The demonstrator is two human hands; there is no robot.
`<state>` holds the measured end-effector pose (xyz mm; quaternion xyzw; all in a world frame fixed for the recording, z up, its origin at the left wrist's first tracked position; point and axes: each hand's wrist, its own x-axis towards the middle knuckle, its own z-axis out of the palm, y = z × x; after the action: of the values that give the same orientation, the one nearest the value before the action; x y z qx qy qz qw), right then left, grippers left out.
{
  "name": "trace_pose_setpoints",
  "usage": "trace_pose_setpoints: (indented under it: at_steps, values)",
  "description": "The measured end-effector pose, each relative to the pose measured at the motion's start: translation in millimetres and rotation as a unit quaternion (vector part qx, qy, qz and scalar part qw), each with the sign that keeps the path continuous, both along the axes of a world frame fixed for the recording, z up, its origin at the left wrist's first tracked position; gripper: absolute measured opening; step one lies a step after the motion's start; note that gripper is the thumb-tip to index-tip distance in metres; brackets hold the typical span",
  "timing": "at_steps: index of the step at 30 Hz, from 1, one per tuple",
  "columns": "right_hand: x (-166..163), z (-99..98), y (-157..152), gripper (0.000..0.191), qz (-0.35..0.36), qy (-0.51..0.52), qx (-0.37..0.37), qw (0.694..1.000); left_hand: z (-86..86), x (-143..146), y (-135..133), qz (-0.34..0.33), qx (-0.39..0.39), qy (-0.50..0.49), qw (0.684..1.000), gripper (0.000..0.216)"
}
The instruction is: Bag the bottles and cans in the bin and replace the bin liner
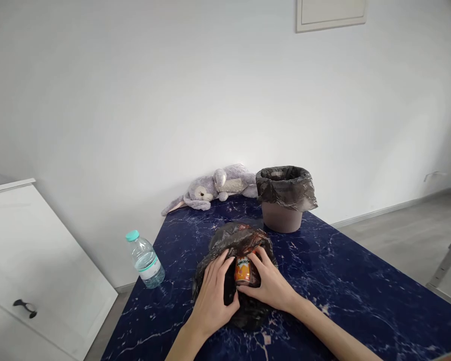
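A black plastic bag (251,313) lies bunched on the table in front of me, its mouth spread toward me. In the mouth is an orange Mirinda can (242,271), its label upside down. My right hand (272,286) curves around the can's right side, thumb at its near end and fingers at its far end. On the other side, my left hand (216,296) grips the bag's left edge, fingers bent over the plastic and thumb near the can. The bag's inside is mostly hidden by my hands.
The dark blue marbled table (346,291) runs to the wall. A water bottle (148,265) with a turquoise cap stands at the left edge. A plush bunny (218,185) lies at the back, beside a bin (283,215) lined with black plastic. A white cabinet (41,265) is at left.
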<state>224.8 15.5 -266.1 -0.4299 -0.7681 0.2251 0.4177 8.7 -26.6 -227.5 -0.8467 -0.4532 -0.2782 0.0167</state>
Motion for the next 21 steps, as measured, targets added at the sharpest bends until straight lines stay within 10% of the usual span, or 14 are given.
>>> trace_pose_setpoints:
  at_steps: [9,13,21]
  values:
    - [3.7,34.2,-16.1,0.053,0.209,0.163,-0.148,0.953,-1.9,-0.2,1.2,-0.033,-0.011,-0.053,0.998,0.073]
    - [3.6,28.8,-10.5,0.072,0.139,0.219,-0.207,0.943,4.5,5.7,-3.9,-0.006,-0.051,-0.183,0.982,0.065]
    - [-0.5,7.3,15.8,0.056,-0.036,0.157,-0.069,0.985,31.2,-34.6,-1.0,0.173,0.015,-0.465,0.868,0.063]
